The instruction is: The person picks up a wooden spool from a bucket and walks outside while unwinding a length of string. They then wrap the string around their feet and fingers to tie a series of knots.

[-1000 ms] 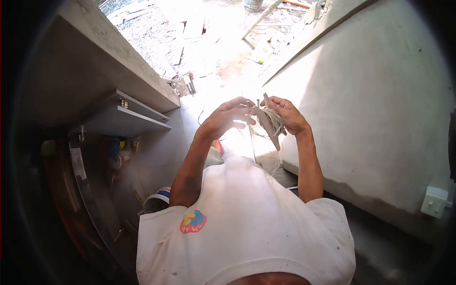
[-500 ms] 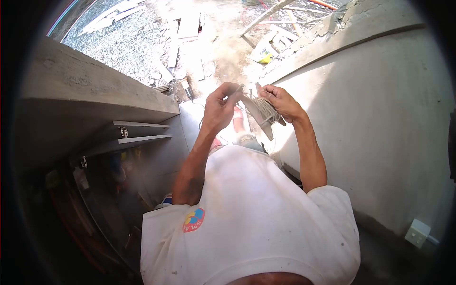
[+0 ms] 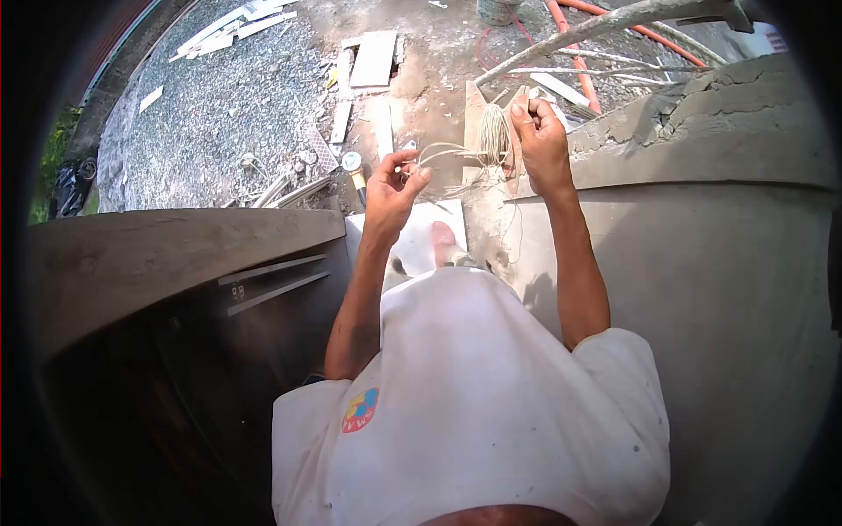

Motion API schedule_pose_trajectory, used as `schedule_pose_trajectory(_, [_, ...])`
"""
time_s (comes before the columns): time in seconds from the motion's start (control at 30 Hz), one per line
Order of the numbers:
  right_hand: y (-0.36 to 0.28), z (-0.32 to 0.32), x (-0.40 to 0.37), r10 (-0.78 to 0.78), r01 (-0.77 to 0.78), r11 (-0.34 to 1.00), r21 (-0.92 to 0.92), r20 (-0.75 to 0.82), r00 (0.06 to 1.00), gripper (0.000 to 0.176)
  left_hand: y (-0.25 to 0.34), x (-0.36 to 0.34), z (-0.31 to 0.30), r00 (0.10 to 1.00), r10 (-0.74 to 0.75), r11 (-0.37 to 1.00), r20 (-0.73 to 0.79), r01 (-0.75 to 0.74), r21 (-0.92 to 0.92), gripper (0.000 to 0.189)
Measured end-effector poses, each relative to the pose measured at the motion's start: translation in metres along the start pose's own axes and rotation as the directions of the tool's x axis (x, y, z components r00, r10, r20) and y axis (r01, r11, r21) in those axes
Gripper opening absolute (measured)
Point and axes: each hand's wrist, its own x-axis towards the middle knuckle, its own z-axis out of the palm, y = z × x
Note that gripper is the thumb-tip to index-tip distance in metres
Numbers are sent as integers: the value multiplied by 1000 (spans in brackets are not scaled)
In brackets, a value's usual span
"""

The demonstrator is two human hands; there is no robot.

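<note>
My right hand (image 3: pixel 545 149) grips the edge of a flat wooden string winder (image 3: pixel 474 131) with notched ends. Pale string (image 3: pixel 494 136) is wrapped in many turns around its middle. Loose loops of the string (image 3: pixel 449 149) reach from the winder across to my left hand (image 3: pixel 392 197). That hand pinches the string between thumb and fingers, with the other fingers curled. A thin strand hangs below the winder. Both hands are held out ahead of my chest, apart from each other.
A plastered wall (image 3: pixel 684 254) stands on the right and a concrete ledge (image 3: pixel 184 250) on the left, over a dark cabinet. Ahead are gravel (image 3: pixel 237 114), white boards (image 3: pixel 374 60), orange pipes (image 3: pixel 574 61), a pole (image 3: pixel 596 33), a bucket (image 3: pixel 498 10) and a disc-headed tool (image 3: pixel 353 163).
The view has tilted up toward the ground outside. My right hand has raised the winder and turned it more upright. Loops of string now show between my hands.
</note>
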Motion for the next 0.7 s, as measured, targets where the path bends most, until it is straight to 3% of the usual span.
schedule_pose_trajectory(0.07, [13,1,18,61,-62,993,101,16,998,19,3,21,2,994,55,998,-90,-53,23,57])
schedule_pose_trajectory(0.13, [12,7,33,161,-162,979,123,16,987,18,9,31,8,926,346,822,-154,-220,525,65])
schedule_pose_trajectory(0.2, [11,17,44,111,-110,993,38,-30,993,19,25,25,25,828,540,649,-154,-293,702,69])
schedule_pose_trajectory(0.23, [12,22,48,76,-77,997,-13,-63,995,19,37,18,36,904,375,776,-208,-183,603,67])
schedule_pose_trajectory(0.27, [12,26,50,39,-46,997,-69,-98,994,19,35,19,40,963,177,925,-202,-93,368,76])
schedule_pose_trajectory(0.33, [4,36,55,-1,-21,986,-162,-135,991,20,16,31,51,978,86,983,-192,-51,179,84])
schedule_pose_trajectory(0.37, [2,38,59,-36,6,977,-211,-140,989,22,10,40,52,963,181,922,-198,-96,376,90])
schedule_pose_trajectory(0.47, [-19,46,58,-40,2,954,-300,-119,992,21,36,63,53,966,235,921,-110,-185,342,88])
schedule_pose_trajectory(0.5, [-26,50,56,-82,37,936,-351,-116,990,20,31,79,46,907,416,847,-65,-360,392,69])
schedule_pose_trajectory(0.6, [-31,61,58,-159,74,891,-449,-156,975,20,31,104,33,945,328,900,-4,-311,305,47])
schedule_pose_trajectory(0.63, [-31,62,62,-179,71,877,-476,-185,966,20,42,103,36,915,401,869,-51,-362,338,30])
schedule_pose_trajectory(0.7, [-30,67,67,-201,38,857,-513,-267,942,21,41,115,34,834,551,731,11,-489,475,27])
